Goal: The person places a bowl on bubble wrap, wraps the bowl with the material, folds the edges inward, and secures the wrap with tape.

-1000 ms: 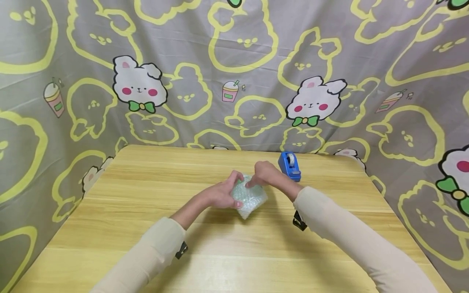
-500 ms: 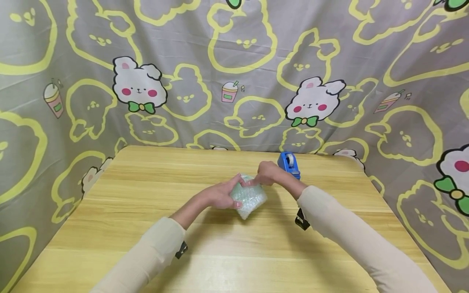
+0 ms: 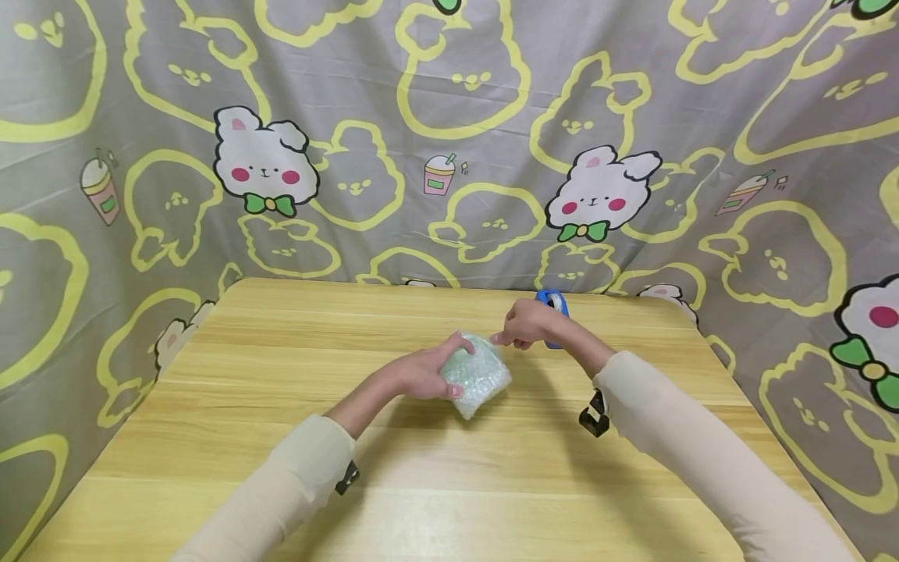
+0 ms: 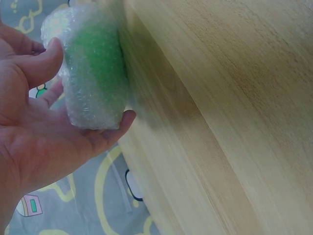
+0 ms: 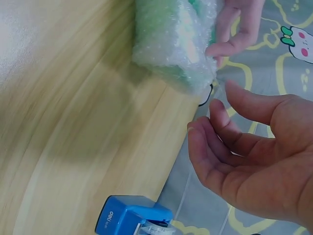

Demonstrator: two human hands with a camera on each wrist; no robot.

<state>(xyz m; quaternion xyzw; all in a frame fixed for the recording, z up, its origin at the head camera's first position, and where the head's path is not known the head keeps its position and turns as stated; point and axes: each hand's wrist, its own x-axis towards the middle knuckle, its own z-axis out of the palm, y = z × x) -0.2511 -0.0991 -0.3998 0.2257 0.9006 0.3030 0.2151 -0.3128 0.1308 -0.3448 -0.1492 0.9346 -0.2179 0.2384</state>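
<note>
A green object wrapped in bubble wrap (image 3: 474, 379) (image 4: 91, 73) (image 5: 173, 41) stands on the wooden table (image 3: 281, 375). My left hand (image 3: 428, 373) (image 4: 44, 122) grips it from the left, thumb and fingers curled round it. Just right of the bundle, my right hand (image 3: 523, 325) (image 5: 244, 152) hovers apart from it, fingers loosely curled and holding nothing. A blue tape dispenser (image 3: 555, 300) (image 5: 131, 219) sits right behind the right hand, partly hidden in the head view.
Cartoon-print grey cloth (image 3: 449, 140) hangs behind and along both sides of the table. The table's far edge runs just past the dispenser. Bare tabletop lies to the left and in front of the hands.
My right hand has left the top of the bundle and moved right and back toward the tape dispenser. The left hand keeps its grip; the bundle has barely shifted.
</note>
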